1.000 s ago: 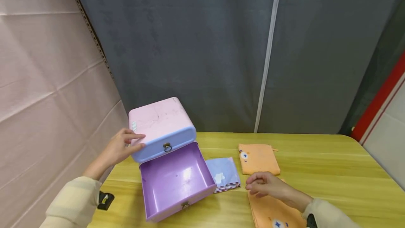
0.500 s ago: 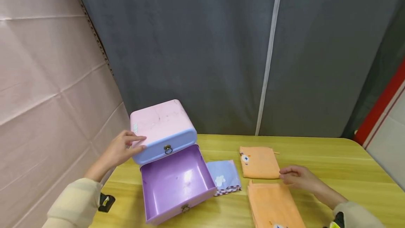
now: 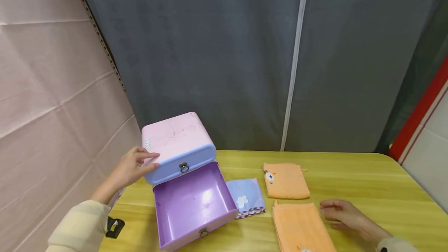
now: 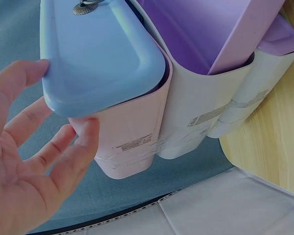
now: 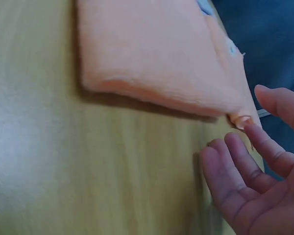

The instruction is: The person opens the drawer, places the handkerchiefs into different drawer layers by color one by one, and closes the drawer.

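My left hand (image 3: 131, 166) grips the upper left corner of a stacked drawer box (image 3: 175, 133), thumb at the blue front and other fingers on the pink shell. Below the blue drawer (image 4: 103, 54), a purple drawer (image 3: 192, 205) is pulled out, its visible floor bare. My right hand (image 3: 344, 215) hovers over the table with relaxed, slightly bent fingers and holds nothing. To its left lies a folded orange towel (image 3: 302, 224), partly cut off by the frame's bottom. Farther back is another folded orange towel (image 3: 287, 182) with an embroidered face.
A folded blue cloth (image 3: 246, 195) with a white flower lies between the purple drawer and the towels. The wooden table (image 3: 371, 182) extends to the right. A grey curtain (image 3: 217, 57) hangs behind it, and a pink cloth wall (image 3: 52, 88) stands at the left.
My right hand has moved right, from over the front orange towel to beside it, then lower and toward me. The left hand stays on the drawer box.
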A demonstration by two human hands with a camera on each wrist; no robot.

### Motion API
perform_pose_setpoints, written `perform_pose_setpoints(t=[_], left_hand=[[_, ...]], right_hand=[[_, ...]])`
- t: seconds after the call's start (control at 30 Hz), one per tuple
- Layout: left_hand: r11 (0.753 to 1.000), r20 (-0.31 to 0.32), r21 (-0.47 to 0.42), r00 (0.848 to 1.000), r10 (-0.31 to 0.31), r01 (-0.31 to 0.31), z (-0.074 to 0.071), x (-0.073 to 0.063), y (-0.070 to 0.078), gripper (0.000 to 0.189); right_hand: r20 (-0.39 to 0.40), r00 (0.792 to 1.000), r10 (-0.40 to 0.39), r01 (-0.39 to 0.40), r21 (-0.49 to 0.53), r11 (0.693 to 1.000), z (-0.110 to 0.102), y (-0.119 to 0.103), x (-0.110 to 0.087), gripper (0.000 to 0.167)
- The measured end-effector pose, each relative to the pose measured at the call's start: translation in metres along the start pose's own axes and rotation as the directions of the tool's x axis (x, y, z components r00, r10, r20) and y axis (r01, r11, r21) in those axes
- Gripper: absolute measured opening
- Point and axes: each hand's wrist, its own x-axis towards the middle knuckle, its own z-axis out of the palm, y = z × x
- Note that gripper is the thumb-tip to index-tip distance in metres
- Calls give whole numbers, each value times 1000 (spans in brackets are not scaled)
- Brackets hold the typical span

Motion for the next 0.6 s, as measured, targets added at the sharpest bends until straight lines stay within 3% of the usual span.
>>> perform_pose_setpoints(t=[0.27, 0.6], left_hand=[[1000, 8, -5, 1000, -21, 21, 0, -2, 2, 37], [1000, 8, -3, 1000, -17, 17, -2, -2, 3, 37]], right_hand=[[82, 995, -54, 46, 98, 994, 3, 7, 4, 62], [48, 998, -33, 26, 141, 990, 11, 3, 6, 61]])
